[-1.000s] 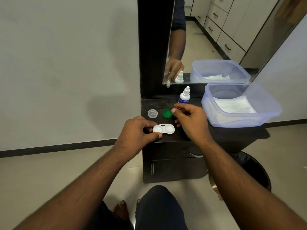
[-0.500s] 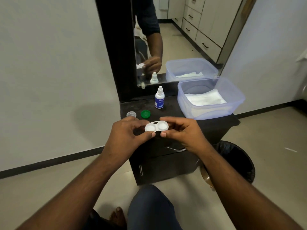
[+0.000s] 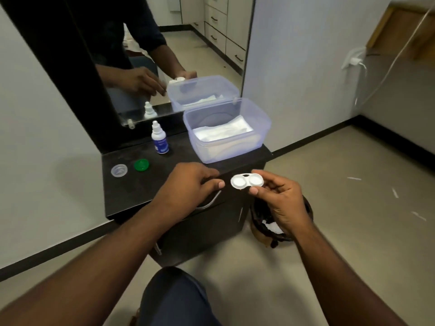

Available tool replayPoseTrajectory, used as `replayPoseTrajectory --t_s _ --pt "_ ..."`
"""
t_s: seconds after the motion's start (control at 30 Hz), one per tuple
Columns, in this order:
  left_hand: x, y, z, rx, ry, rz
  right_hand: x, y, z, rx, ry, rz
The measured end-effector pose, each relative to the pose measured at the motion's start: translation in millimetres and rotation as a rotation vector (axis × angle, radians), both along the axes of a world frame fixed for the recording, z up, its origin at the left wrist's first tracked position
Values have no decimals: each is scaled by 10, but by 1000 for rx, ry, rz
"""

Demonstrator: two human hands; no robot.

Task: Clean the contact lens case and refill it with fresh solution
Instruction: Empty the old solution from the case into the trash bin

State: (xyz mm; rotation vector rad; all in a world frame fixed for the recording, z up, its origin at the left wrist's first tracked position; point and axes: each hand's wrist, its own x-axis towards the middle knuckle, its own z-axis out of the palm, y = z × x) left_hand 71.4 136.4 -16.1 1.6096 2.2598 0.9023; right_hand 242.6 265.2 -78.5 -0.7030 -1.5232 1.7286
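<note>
- Past the front right corner of the dark surface (image 3: 131,184), above the floor bin (image 3: 280,222): lens case (image 3: 247,181), caps off, both wells facing up, long axis running left to right.
- Right hand (image 3: 280,198): pinches the case at its right well, thumb on the near edge, fingers on the far side.
- Left hand (image 3: 188,184): just left of the case, not touching it, fingers loosely curled, holding nothing.
- Green cap (image 3: 141,165) and clear cap (image 3: 119,170): side by side on the surface, well left of both hands.
- Solution bottle (image 3: 159,141): upright at the back by the mirror (image 3: 179,55), nearer the left hand.
- Tub (image 3: 226,130) of white tissues: open, behind the case.
- Judged next: tip out over the bin, or reach for a tissue.
</note>
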Motion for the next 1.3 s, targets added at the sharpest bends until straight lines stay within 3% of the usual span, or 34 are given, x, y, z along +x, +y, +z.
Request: replayPoseTrajectory --t_s 0.13,0.33,0.67,0.8,0.9,1.0,1.3 --pt "197 612 -84 -33 193 -156 435 320 -170 3 -94 -99" --pt "383 1256 -251 1 244 -354 840 779 -405 -27 -142 -210" --pt "213 1410 -424 122 0 -266 959 1489 -771 91 -311 -263" --pt "210 1428 -464 147 41 -275 957 1706 -889 363 -604 -207" --pt "213 1438 -481 161 53 -255 878 1864 -944 735 -914 -58" --pt "221 1439 -487 156 64 -243 738 1976 -929 921 -1158 92" --pt "228 1447 -502 163 31 -216 362 1921 -725 1271 -1409 398"
